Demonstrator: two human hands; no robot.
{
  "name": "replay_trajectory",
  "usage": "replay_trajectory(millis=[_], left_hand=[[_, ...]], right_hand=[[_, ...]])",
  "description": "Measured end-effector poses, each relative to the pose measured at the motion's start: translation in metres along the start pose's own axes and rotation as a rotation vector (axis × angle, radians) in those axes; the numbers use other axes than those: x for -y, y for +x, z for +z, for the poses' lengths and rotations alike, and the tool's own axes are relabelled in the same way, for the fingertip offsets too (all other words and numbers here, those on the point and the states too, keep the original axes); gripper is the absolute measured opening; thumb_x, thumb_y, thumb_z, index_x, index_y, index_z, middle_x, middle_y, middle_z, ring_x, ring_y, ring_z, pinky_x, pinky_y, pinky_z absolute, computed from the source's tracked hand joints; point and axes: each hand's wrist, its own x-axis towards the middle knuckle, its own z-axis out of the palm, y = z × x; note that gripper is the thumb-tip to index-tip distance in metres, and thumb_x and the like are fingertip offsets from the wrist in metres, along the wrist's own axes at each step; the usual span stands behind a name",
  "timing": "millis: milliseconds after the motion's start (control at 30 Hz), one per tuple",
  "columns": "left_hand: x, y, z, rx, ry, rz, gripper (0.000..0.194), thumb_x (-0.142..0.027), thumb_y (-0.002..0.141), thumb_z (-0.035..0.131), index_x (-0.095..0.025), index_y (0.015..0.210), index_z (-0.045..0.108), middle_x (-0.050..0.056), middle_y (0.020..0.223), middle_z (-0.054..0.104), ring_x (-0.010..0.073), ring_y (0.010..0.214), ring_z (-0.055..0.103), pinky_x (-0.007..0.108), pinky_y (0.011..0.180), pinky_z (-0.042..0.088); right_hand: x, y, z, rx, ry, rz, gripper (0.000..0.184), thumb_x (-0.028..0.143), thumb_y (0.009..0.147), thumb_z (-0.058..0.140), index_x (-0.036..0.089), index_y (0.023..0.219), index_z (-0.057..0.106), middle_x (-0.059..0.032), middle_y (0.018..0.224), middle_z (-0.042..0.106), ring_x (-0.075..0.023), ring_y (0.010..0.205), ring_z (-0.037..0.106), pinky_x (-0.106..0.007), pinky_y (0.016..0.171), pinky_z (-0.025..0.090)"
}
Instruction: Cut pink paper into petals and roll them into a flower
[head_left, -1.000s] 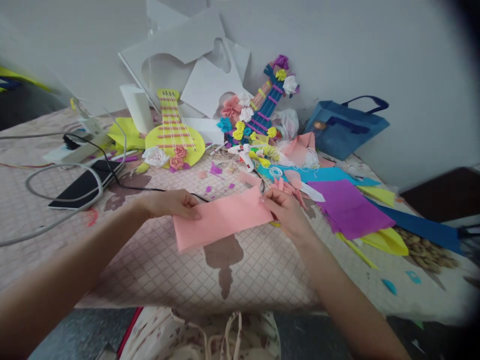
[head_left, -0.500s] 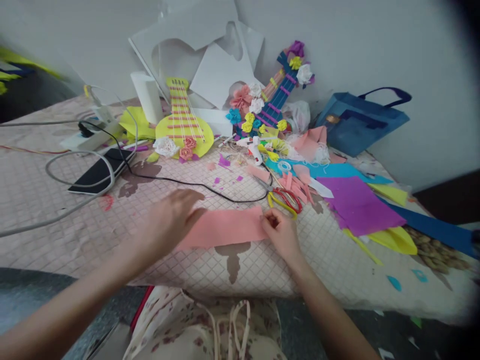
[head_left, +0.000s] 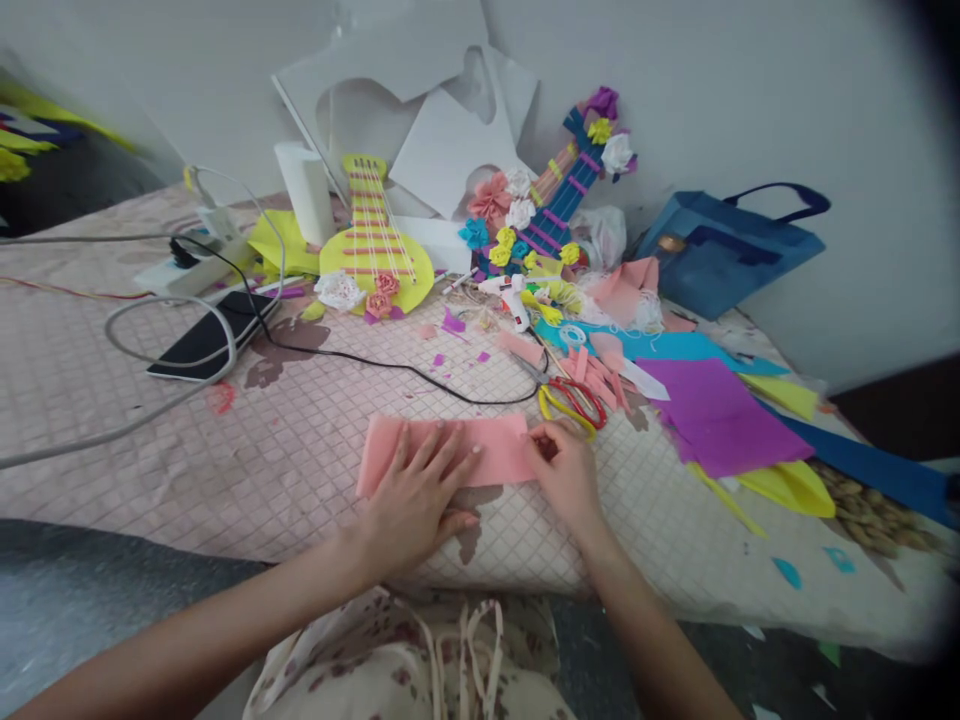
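A pink paper strip (head_left: 495,447) lies flat on the quilted table cover (head_left: 300,450) near its front edge. My left hand (head_left: 417,498) rests on the strip's middle, fingers spread and flat, pressing it down. My right hand (head_left: 564,474) is closed in a pinch on the strip's right end. Just beyond the right hand lie scissors (head_left: 571,402) with yellow and red handles.
Purple (head_left: 712,412), blue and yellow paper sheets lie to the right. Two paper guitars with paper flowers (head_left: 375,262) (head_left: 551,205), white foam board, a glue gun (head_left: 514,300) and a blue bag (head_left: 731,250) stand at the back. A phone (head_left: 210,335), power strip and cables lie left.
The strip was held up in both hands and now lies flat on the table. My left hand let go of its left end and moved onto its middle, palm down.
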Motion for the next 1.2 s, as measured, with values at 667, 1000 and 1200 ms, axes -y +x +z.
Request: replay_trajectory(millis=[667, 1000, 1200], left_hand=[[0.027, 0.115, -0.022, 0.02, -0.656, 0.072, 0.031, -0.026, 0.076, 0.059, -0.011, 0.102, 0.062, 0.008, 0.097, 0.066, 0.0182, 0.087, 0.06, 0.027, 0.075, 0.045], [0.024, 0.129, -0.02, 0.11, -0.601, 0.096, 0.013, -0.026, 0.07, 0.056, -0.014, 0.066, 0.059, -0.003, 0.058, 0.05, 0.011, 0.059, 0.045, 0.023, 0.055, 0.03], [0.025, 0.132, -0.022, 0.149, -0.621, 0.069, 0.016, -0.029, 0.068, 0.057, -0.014, 0.064, 0.057, -0.003, 0.055, 0.049, 0.0105, 0.056, 0.043, 0.023, 0.054, 0.03]], right_hand=[[-0.001, 0.001, -0.003, 0.08, 0.235, 0.032, 0.012, 0.024, 0.081, 0.052, 0.019, 0.072, 0.057, -0.0004, 0.068, 0.055, -0.0141, 0.063, 0.049, -0.026, 0.056, 0.036], [-0.002, 0.002, -0.004, 0.08, 0.296, 0.094, 0.02, 0.034, 0.085, 0.049, 0.019, 0.072, 0.054, -0.001, 0.069, 0.053, -0.0149, 0.064, 0.049, -0.026, 0.057, 0.038], [-0.002, 0.003, -0.007, 0.034, 0.266, 0.109, 0.031, 0.04, 0.089, 0.041, 0.02, 0.068, 0.05, -0.0017, 0.066, 0.053, -0.0156, 0.063, 0.049, -0.027, 0.056, 0.037]])
